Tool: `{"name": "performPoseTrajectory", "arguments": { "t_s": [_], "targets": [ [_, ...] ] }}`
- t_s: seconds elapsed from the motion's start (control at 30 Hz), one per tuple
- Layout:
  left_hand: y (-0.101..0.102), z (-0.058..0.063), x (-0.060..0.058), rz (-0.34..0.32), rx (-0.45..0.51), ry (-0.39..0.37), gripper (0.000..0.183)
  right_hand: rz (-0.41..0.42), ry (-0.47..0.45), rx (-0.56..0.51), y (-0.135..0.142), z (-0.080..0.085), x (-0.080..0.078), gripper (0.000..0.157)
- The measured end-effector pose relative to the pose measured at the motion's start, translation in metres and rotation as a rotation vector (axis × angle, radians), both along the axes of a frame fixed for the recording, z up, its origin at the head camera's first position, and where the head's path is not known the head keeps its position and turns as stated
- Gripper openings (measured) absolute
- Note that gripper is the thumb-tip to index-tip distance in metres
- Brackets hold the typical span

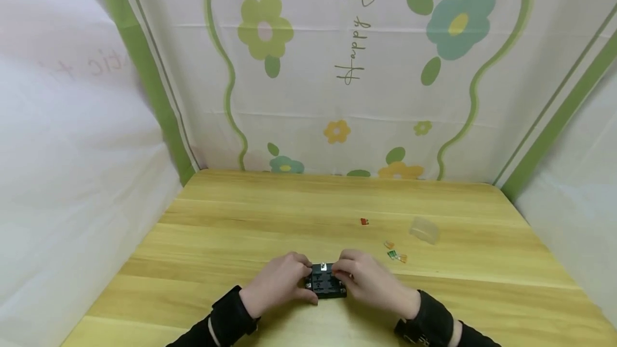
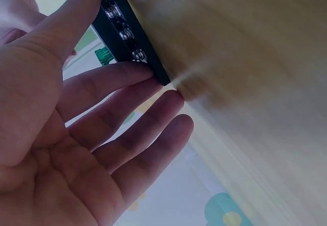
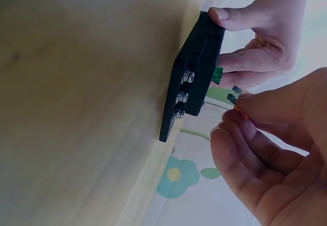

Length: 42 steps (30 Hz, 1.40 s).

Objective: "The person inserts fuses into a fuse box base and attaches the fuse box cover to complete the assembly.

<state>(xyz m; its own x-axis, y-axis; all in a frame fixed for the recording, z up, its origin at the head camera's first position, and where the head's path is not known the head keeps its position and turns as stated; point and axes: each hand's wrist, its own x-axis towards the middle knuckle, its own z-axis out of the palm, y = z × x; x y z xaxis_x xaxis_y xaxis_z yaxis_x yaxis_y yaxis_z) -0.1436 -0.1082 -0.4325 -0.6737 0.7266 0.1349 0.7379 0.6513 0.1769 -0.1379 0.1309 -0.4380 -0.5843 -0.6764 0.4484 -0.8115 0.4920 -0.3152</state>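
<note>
A black fuse block (image 1: 328, 288) with screw terminals lies on the wooden table between the hands. The left hand (image 1: 281, 278) grips its left end, thumb on the near side and fingertips on the far side. Out of the top of the block sticks a green blade fuse (image 3: 217, 75), also visible in the left wrist view. Just above the block, the right hand (image 1: 373, 283) pinches a small orange blade fuse (image 3: 242, 113) between thumb and fingertips. Its metal prongs point toward the block, apart from it in the right wrist view.
A red blade fuse (image 1: 364, 221) lies beyond the block. To the right are a green fuse (image 1: 392, 254), an orange fuse (image 1: 403, 258) and another orange one (image 1: 389, 244). Behind them sits a clear plastic cover (image 1: 424, 230). A flowered cloth (image 1: 308, 95) hangs behind the table.
</note>
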Motion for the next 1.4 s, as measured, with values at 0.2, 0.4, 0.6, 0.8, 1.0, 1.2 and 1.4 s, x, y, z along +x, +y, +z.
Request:
{"name": "performPoseTrajectory", "arguments": {
  "t_s": [0.2,0.4,0.6,0.8,1.0,1.2,1.4],
  "targets": [
    [-0.001,0.0,0.0,0.006,0.011,-0.003,0.044,0.019,0.015,-0.001,-0.005,0.003,0.001,0.012],
    [0.0,0.0,0.0,-0.005,0.016,-0.009,0.042,0.021,0.01,0.001,-0.01,0.003,0.003,0.011],
    [-0.002,-0.002,0.004,0.001,0.014,-0.013,0.04,0.026,0.002,0.018,-0.018,0.0,0.006,0.008],
    [-0.003,-0.003,0.001,-0.014,0.024,-0.027,0.038,0.02,-0.022,0.031,-0.021,0.001,0.002,0.009],
    [-0.002,0.0,-0.005,-0.018,0.027,-0.017,0.039,0.033,0.008,0.032,-0.022,0.006,-0.004,0.01],
    [-0.003,0.001,-0.005,-0.016,0.025,0.006,0.043,0.043,0.027,0.053,-0.024,0.007,-0.005,0.009],
    [-0.004,-0.002,-0.005,-0.011,0.036,-0.022,0.043,0.066,0.011,0.083,-0.028,0.007,-0.007,0.009]
  ]
}}
